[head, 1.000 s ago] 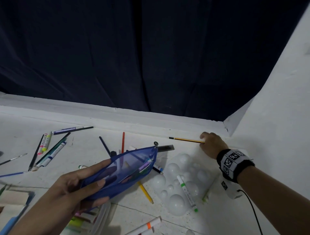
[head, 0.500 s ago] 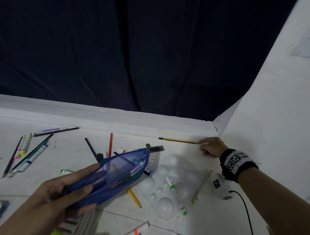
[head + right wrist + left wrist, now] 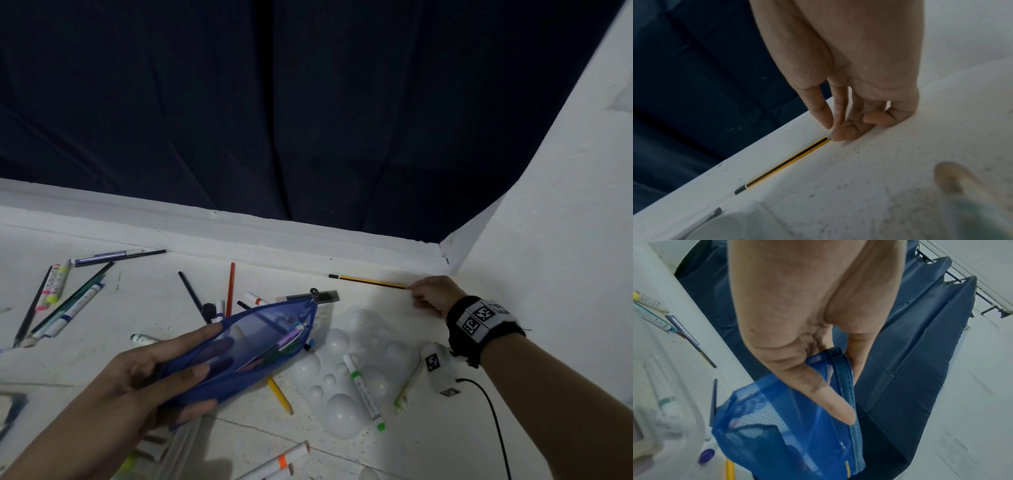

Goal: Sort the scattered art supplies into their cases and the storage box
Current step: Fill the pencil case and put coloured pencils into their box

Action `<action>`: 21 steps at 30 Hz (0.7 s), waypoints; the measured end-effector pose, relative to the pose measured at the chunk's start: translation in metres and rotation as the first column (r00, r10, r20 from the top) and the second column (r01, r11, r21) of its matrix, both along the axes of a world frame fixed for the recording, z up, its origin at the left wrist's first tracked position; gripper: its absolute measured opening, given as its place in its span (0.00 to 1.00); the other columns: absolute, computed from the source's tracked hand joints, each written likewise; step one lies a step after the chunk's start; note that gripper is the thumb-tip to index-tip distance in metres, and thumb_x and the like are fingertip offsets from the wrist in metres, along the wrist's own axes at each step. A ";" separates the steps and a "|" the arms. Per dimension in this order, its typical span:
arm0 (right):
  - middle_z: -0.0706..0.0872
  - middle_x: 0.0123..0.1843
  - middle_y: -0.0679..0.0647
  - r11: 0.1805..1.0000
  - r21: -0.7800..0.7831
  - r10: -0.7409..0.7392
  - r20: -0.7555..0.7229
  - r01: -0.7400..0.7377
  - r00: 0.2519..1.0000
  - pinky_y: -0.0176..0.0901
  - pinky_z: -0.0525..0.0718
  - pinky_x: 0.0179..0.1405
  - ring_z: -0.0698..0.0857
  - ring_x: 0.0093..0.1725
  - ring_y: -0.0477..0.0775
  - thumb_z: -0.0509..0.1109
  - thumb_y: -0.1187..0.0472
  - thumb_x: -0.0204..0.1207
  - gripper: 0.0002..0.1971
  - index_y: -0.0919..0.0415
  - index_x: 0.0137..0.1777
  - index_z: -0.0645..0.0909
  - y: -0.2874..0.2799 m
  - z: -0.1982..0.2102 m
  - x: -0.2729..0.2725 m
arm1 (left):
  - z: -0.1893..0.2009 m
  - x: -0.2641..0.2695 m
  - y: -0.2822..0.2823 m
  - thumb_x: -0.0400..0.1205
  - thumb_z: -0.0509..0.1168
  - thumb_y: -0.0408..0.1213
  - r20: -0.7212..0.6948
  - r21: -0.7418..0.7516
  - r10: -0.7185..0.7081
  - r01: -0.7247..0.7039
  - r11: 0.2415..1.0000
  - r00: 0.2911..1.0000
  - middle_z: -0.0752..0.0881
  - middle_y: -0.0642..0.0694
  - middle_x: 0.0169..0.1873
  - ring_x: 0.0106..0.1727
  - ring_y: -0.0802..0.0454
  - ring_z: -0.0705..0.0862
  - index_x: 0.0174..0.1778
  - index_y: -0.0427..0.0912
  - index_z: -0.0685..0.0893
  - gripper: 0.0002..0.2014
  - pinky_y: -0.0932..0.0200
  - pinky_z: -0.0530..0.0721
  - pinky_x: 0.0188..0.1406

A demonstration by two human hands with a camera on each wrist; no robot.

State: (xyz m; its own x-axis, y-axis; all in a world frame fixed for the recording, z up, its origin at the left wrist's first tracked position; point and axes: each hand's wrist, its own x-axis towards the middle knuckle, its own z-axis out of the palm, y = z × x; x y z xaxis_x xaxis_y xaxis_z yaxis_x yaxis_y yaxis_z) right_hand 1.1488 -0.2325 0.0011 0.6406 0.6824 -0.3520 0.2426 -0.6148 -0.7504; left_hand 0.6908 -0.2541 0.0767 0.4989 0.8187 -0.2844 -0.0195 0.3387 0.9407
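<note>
My left hand (image 3: pixel 161 373) grips a blue mesh pencil case (image 3: pixel 253 346) above the white floor, thumb on one side and fingers on the other; several pens show inside it. In the left wrist view the thumb (image 3: pixel 830 402) lies along the case (image 3: pixel 777 434) by its zipper edge. A yellow-and-black pencil (image 3: pixel 368 281) lies along the base of the ledge at the back right. My right hand (image 3: pixel 433 294) pinches its tip end between thumb and fingertips (image 3: pixel 835 131), the pencil (image 3: pixel 789 162) still flat on the floor.
A white paint palette (image 3: pixel 356 370) lies between my hands with a green marker (image 3: pixel 363 389) on it. Pencils, markers and brushes are scattered at left (image 3: pixel 65 301) and centre (image 3: pixel 230 289). An orange-banded marker (image 3: pixel 277 462) lies near the bottom. White wall (image 3: pixel 548 240) closes the right side.
My right hand has slid back along the pencil to its end and now pinches it there. The left hand keeps holding the case; the head view has shifted slightly.
</note>
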 end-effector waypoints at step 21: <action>0.91 0.38 0.63 0.861 0.505 0.085 -0.022 -0.062 0.996 0.45 0.84 0.35 0.87 0.34 0.54 0.76 0.67 0.76 0.06 0.71 0.43 0.85 -0.015 0.034 -0.084 | 0.008 -0.025 -0.011 0.47 0.89 0.36 0.074 0.005 -0.008 0.007 1.000 0.997 0.91 0.44 0.60 0.57 0.45 0.92 0.57 0.52 0.93 0.38 0.54 0.92 0.39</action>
State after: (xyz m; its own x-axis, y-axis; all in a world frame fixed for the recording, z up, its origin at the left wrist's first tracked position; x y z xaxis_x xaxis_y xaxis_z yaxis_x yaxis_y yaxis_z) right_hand 1.0647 -0.2475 0.0355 0.5738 0.8185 0.0272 0.2338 -0.1319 -0.9633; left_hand 0.6655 -0.2646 0.0851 0.5246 0.8161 -0.2426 -0.0866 0.3346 0.9384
